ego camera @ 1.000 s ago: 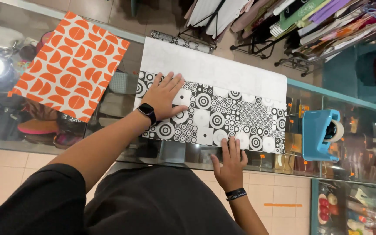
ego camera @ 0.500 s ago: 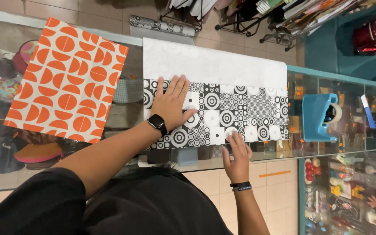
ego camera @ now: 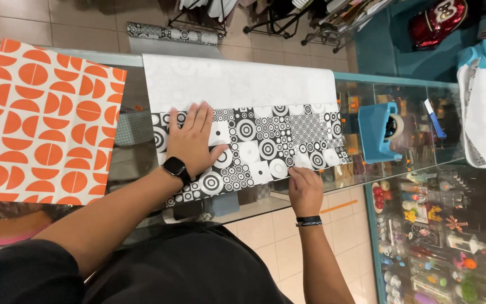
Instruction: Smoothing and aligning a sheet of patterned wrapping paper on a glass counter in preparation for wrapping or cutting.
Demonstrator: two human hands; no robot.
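An orange patterned sheet (ego camera: pixel 40 121) lies left; a blue tape dispenser (ego camera: pixel 382 132) stands right.

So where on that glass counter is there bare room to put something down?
Bare glass shows between the orange patterned sheet and the black-and-white wrapping paper, and right of the blue tape dispenser. The middle is crowded: left hand and right hand press the paper.

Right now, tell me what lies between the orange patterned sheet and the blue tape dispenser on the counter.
In the head view, the black-and-white wrapping paper lies between the orange sheet and the tape dispenser, with the left hand flat on it and the right hand at its near edge.
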